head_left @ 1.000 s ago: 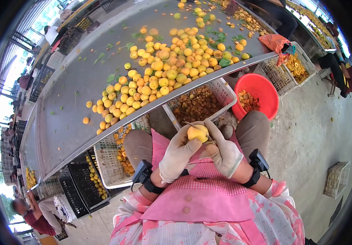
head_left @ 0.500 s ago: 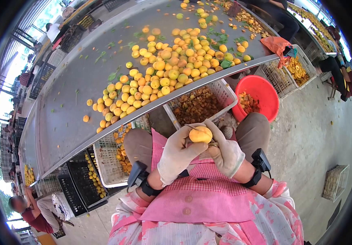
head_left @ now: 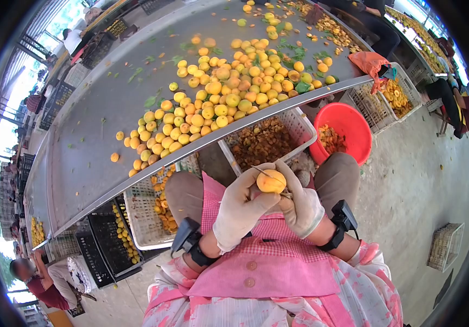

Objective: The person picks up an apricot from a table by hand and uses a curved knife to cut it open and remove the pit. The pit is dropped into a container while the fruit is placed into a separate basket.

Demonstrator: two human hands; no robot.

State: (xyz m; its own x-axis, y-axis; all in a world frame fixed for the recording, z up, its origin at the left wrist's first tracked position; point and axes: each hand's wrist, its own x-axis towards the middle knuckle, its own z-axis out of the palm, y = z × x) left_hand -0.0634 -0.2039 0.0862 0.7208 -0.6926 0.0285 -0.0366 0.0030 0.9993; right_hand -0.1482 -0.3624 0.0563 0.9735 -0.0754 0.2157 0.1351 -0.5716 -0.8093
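Note:
In front of my apron, both gloved hands are closed around one yellow-orange apricot (head_left: 271,182). My left hand (head_left: 240,210) grips its left side, with thumb and fingers curled. At the fruit's right side is my right hand (head_left: 301,210), its fingers closed on what looks like a small knife (head_left: 260,171); the thin dark blade lies across the top of the apricot. The knife's handle is mostly hidden by my fingers. Beyond my hands stands a white crate (head_left: 264,140) of brownish fruit pieces, and a red bucket (head_left: 357,133) with orange apricot pieces.
A metal table (head_left: 90,147) carries a heap of whole apricots (head_left: 212,103) and scattered leaves. Below its edge are another white crate (head_left: 142,218) with cut fruit and black crates (head_left: 104,245). An orange bag (head_left: 368,62) hangs at the table corner. Other people sit nearby.
The apricot has turned and shifted slightly right and down in my fingers. The thin blade now shows more clearly across its top.

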